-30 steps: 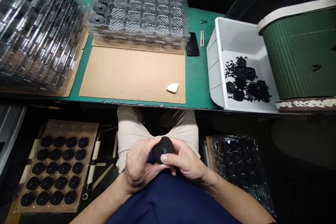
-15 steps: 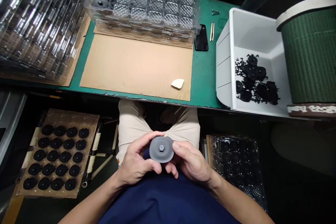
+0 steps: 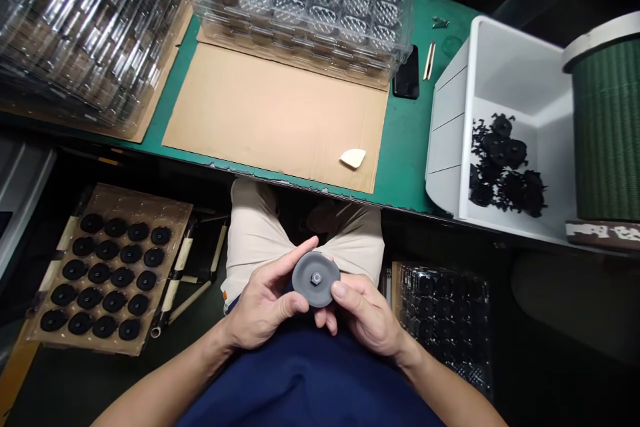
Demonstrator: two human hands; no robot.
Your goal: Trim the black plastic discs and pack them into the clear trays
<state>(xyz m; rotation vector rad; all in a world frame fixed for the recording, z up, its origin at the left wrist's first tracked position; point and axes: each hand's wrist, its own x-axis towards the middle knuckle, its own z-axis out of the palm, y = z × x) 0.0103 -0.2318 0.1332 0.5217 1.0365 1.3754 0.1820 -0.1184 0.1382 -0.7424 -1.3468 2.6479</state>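
Observation:
A dark grey round plastic disc (image 3: 306, 272) with a small raised hub at its centre is held above my lap, its hub side facing up at me. My right hand (image 3: 373, 313) is closed on the disc's right edge, thumb on top and fingers curled underneath. My left hand (image 3: 263, 300) cups the left side of the disc. Its thumb tip is at the lower left rim, while the index finger stretches out past the upper edge. The other left fingers are mostly hidden behind the disc.
Cardboard (image 3: 280, 113) with a pale wedge-shaped piece (image 3: 353, 159) covers the green table. Beyond are clear compartment trays (image 3: 320, 27) and a phone (image 3: 406, 73). A white bin (image 3: 447, 140) holds black parts. Trays of black discs stand lower left (image 3: 117, 193) and lower right (image 3: 440, 293).
The camera view has shifted, sliding the table things rightward. The disc has tilted slightly more toward me. My left index finger has straightened and lifted from its upper edge.

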